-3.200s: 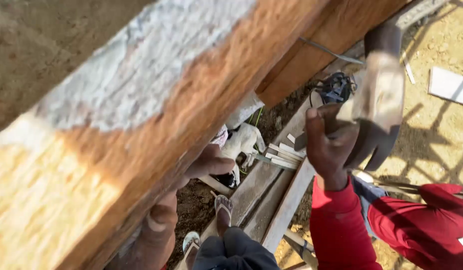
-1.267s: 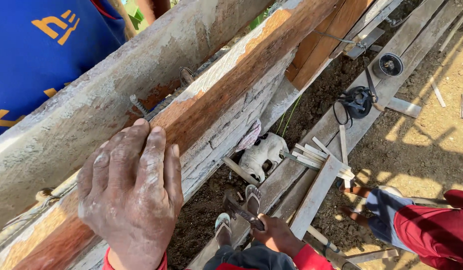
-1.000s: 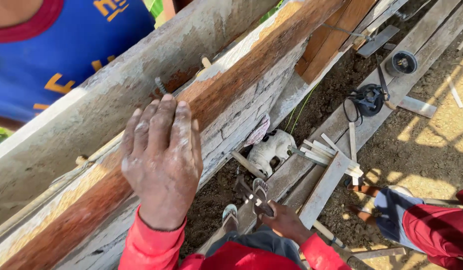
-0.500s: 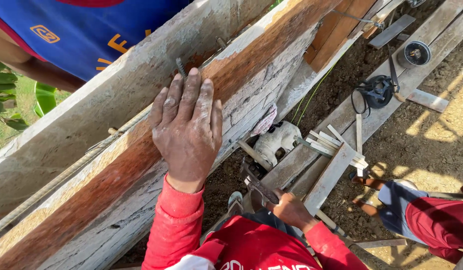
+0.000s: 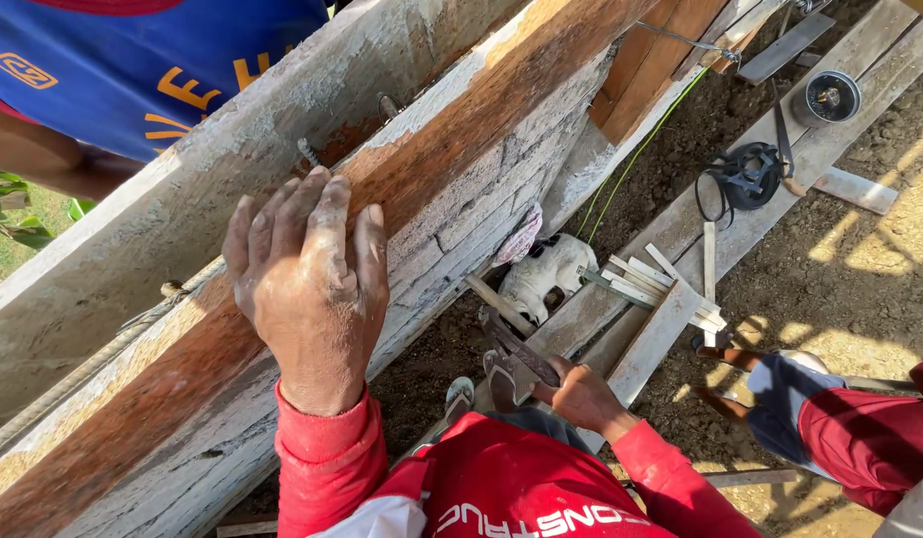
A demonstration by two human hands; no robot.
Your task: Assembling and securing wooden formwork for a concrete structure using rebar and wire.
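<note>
Both hands are kept busy: the left hand [image 5: 307, 289] stays spread flat on the reddish formwork plank [image 5: 461, 149], while the right hand [image 5: 581, 394], now raised nearer, is closed around dark pincers [image 5: 516, 344].

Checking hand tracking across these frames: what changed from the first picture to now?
The left hand came up from below and lay flat on the reddish timber beam. The right hand dropped from high beside the beam to low by the body, gripping a dark metal tool. The boards, the white sack and the cable reel on the ground stayed put.
</note>
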